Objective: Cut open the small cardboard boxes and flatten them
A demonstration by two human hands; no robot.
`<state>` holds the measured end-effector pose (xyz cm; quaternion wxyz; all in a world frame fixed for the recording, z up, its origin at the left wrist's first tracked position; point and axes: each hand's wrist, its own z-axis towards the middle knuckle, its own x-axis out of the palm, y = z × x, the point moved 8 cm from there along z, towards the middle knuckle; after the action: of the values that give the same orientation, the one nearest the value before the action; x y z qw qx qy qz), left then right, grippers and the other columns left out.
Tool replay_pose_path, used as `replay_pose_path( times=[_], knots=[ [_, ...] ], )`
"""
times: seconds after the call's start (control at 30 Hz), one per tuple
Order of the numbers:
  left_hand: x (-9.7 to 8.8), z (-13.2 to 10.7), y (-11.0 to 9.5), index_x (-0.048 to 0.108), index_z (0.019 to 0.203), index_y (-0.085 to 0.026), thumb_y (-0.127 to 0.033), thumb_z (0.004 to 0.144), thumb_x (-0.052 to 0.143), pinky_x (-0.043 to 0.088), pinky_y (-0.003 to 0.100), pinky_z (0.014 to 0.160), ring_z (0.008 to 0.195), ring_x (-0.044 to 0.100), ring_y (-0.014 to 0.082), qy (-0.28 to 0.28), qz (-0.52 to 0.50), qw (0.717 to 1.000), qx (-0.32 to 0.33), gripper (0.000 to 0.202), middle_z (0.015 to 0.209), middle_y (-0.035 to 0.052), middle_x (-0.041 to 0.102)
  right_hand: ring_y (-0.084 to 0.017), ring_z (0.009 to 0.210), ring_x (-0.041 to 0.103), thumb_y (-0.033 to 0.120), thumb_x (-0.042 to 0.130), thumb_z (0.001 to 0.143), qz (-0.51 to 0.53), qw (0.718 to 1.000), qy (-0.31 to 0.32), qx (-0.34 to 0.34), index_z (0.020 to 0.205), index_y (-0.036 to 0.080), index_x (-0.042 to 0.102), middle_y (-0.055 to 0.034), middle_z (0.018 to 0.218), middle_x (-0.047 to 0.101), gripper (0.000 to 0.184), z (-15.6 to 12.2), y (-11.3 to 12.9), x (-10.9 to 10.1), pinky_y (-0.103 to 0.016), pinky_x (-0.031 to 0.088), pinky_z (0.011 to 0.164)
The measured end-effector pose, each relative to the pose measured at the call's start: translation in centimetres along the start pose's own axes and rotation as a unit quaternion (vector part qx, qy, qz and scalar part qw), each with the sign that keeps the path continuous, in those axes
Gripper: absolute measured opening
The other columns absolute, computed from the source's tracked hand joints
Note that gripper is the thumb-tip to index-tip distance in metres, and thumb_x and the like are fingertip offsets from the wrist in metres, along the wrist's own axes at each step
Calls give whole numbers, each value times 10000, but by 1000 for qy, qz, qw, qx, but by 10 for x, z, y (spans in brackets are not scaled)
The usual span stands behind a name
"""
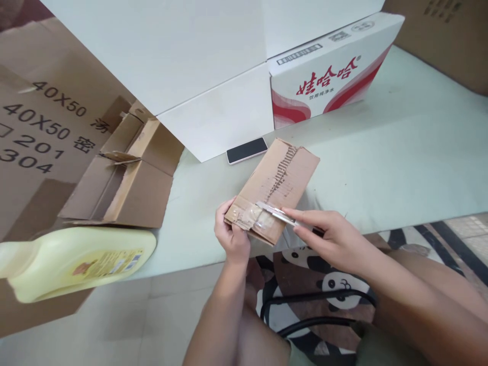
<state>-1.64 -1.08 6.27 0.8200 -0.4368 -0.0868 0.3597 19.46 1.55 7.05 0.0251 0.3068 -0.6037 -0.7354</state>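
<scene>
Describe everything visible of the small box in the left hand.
The box looks like brown corrugated cardboard. A ragged strip with dark ridges runs along its top face; clear tape crosses the near end. It slants away to the right by the edge of the table, its near-left corner gripped by the left hand. The right hand holds a knife over the tape; whether it cuts in is unclear.

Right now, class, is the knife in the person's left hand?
No, the right hand holds the knife, while the left hand grips the small box at one end.
</scene>
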Motion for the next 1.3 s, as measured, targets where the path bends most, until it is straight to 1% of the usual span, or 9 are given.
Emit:
replay_pose_path(
  times=[0.13,0.4,0.6,0.7,0.83,1.07,1.13,1.2,1.3],
  knots=[
    [-1,-2,4,678,1052,-155,-535,897,534,536,341,775,880,691,239,-3,10,1000,-7,435,970,98,722,-217,881,739,244,514,955,19,1000,5,-9,1291,205,693,-87,1117,774,383,2,0,-1,-331,603,744],
    [0,-3,6,678,1045,-156,-573,880,533,537,349,779,877,690,241,-6,14,1000,-20,471,964,99,716,-149,710,672,195,512,947,4,997,23,-77,1277,179,698,-78,947,787,380,1,8,6,-257,536,653],
    [-6,2,12,679,1016,-151,-560,875,554,527,322,721,788,677,214,-5,13,999,-30,450,890,76,716,-195,816,717,262,510,963,-3,998,-57,-41,1283,196,694,-90,1066,777,375,0,-2,-8,-300,567,683],
    [-6,1,11,684,1025,-151,-508,890,561,527,314,727,805,681,209,-3,10,1000,-20,401,910,77,722,-175,723,689,251,505,963,-33,995,-75,-51,1286,179,690,-76,944,773,379,0,-1,-11,-286,540,642],
    [-2,0,6,692,1031,-157,-539,899,531,534,336,764,859,689,228,6,24,1000,-7,435,952,92,723,-132,580,586,221,499,960,-80,992,-66,-76,1269,173,695,-25,713,677,369,-1,6,-6,-248,474,567],
    [0,-3,6,691,1054,-161,-611,897,497,538,356,783,891,690,243,17,38,999,-2,515,971,103,717,-121,588,583,187,487,961,-55,991,-7,-123,1258,190,680,-26,748,679,354,-6,22,6,-229,446,554],
    [0,-4,4,687,1067,-163,-610,905,491,538,365,803,922,690,249,21,44,999,11,514,997,111,715,-119,580,579,190,504,941,-28,994,-44,-100,1180,189,680,-21,776,694,297,-6,23,-5,-226,440,537],
    [2,-7,-2,680,1078,-165,-586,915,493,541,373,818,946,690,251,31,46,998,38,489,1019,117,715,-110,514,518,208,545,909,-28,991,-116,-54,931,195,662,14,669,630,120,-7,19,-22,-222,398,486],
    [8,-12,-22,668,1111,-168,-508,932,502,543,392,854,979,689,250,56,41,992,106,418,1052,121,717,-97,447,406,225,574,879,-62,985,-152,-45,610,225,439,54,502,433,301,-8,20,-28,-228,326,449]
  ],
)
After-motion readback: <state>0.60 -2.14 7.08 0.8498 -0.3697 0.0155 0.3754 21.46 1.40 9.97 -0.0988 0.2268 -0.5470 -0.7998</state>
